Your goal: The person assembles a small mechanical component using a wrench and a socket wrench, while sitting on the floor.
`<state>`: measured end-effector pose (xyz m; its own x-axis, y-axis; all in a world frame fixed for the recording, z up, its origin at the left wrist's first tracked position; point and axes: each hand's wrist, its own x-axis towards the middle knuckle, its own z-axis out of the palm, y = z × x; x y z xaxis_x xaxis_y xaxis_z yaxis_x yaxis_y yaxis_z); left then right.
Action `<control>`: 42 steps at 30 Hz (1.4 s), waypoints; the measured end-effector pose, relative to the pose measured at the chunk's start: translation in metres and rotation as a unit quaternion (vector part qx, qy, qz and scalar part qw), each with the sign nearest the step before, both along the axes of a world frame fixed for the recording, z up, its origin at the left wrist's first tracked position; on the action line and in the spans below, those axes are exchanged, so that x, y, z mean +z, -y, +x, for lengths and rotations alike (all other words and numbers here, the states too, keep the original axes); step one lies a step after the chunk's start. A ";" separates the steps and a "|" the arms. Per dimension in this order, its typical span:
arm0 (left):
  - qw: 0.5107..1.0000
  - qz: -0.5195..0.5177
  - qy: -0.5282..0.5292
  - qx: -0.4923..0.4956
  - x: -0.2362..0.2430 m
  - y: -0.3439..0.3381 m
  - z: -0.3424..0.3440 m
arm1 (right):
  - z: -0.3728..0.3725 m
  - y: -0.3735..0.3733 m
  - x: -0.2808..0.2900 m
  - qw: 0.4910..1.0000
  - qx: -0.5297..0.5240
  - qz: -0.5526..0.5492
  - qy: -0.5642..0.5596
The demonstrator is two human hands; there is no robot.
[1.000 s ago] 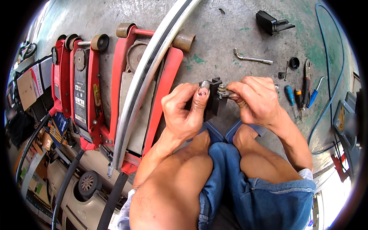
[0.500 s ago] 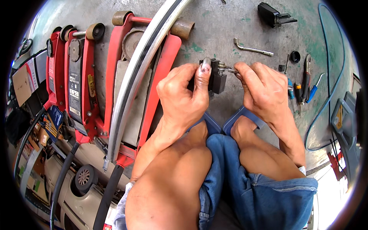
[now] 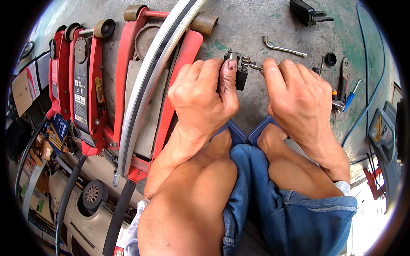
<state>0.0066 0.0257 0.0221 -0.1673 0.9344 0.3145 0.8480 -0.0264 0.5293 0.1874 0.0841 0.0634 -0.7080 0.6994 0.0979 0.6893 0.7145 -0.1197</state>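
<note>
My left hand (image 3: 204,94) is closed around a small black block-shaped part (image 3: 241,80), its dirt-darkened thumb pressed along the side. A metal bolt with a nut (image 3: 245,60) stands out from the right of that part. My right hand (image 3: 299,91) is wrapped around a wrench (image 3: 256,66), whose silver end sits at the nut. Most of the wrench is hidden under my fingers; a rounded silver end (image 3: 338,104) shows past the heel of that hand. Both hands are held out above my knees.
Red floor jacks (image 3: 87,85) stand at the left, with a curved silver-and-black strip (image 3: 149,81) across one. A socket wrench (image 3: 284,48), a black plastic part (image 3: 308,13), a black ring (image 3: 330,59), pliers (image 3: 344,77) and a blue-handled tool (image 3: 350,101) lie on the floor. A blue hose (image 3: 379,81) curves at right.
The black part has moved slightly up and tilted in my left hand. My right hand has turned and shifted right and down, and the wrench's rear end now shows beside it.
</note>
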 end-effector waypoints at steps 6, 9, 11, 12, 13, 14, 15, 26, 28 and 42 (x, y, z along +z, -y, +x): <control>0.999 0.001 -0.027 0.018 0.000 -0.001 -0.007 | -0.014 -0.001 -0.001 1.000 0.012 -0.008 0.020; 1.000 0.003 -0.019 0.024 -0.006 -0.002 -0.007 | -0.021 -0.003 -0.001 0.999 0.015 -0.007 0.049; 1.000 0.011 -0.016 0.013 0.007 -0.007 -0.006 | -0.018 -0.007 0.002 1.000 0.009 0.013 0.012; 0.998 -0.014 -0.055 0.015 0.019 -0.011 0.001 | -0.010 -0.007 -0.002 1.000 -0.004 0.007 -0.021; 0.998 -0.008 -0.059 0.010 0.020 -0.012 0.004 | -0.006 -0.005 -0.004 1.000 -0.007 0.006 -0.008; 0.998 -0.017 -0.061 0.011 0.015 -0.012 0.005 | -0.008 -0.004 -0.007 1.000 -0.011 0.010 0.027; 0.997 -0.017 -0.068 0.019 0.007 -0.011 0.001 | -0.020 -0.002 -0.011 0.999 -0.014 0.017 0.049; 0.981 -0.037 -0.189 -0.026 0.023 -0.068 -0.001 | -0.040 -0.058 -0.011 0.997 0.003 0.070 0.038; 0.980 -0.023 -0.199 -0.022 0.029 -0.074 -0.002 | -0.041 -0.067 -0.005 0.998 0.011 0.057 0.039; 0.982 0.095 -0.161 0.016 0.074 -0.076 -0.002 | -0.022 -0.063 0.017 0.980 -0.028 0.112 -0.160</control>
